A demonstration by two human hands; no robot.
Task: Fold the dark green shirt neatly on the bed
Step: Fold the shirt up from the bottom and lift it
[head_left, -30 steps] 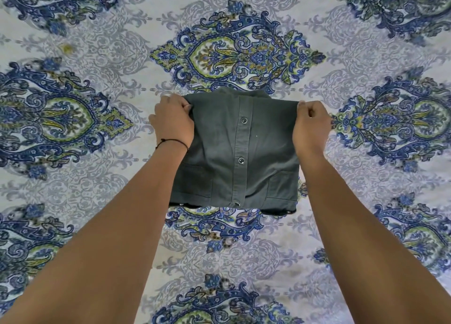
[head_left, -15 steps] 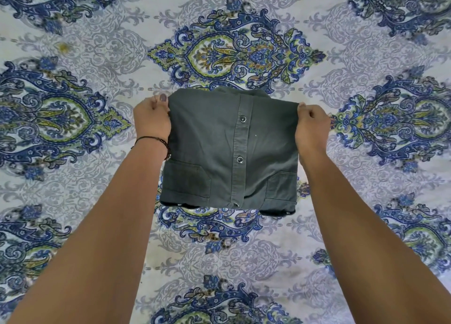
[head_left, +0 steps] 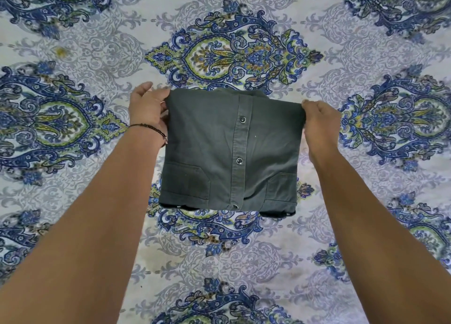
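With the left hand (head_left: 146,111) and the right hand (head_left: 321,121) each pinching a far corner of the folded dark green cotton shirt (head_left: 229,153) on the blue-patterned bedsheet (head_left: 73,55), an uneven pull could probably open the tucked layers.

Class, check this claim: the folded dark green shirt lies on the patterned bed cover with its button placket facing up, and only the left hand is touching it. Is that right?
Not quite. The head view shows both hands on the dark green shirt: the left hand holds its far left corner and the right hand pinches its far right corner. The rest stands: it lies folded on the patterned bed cover, button placket facing up.
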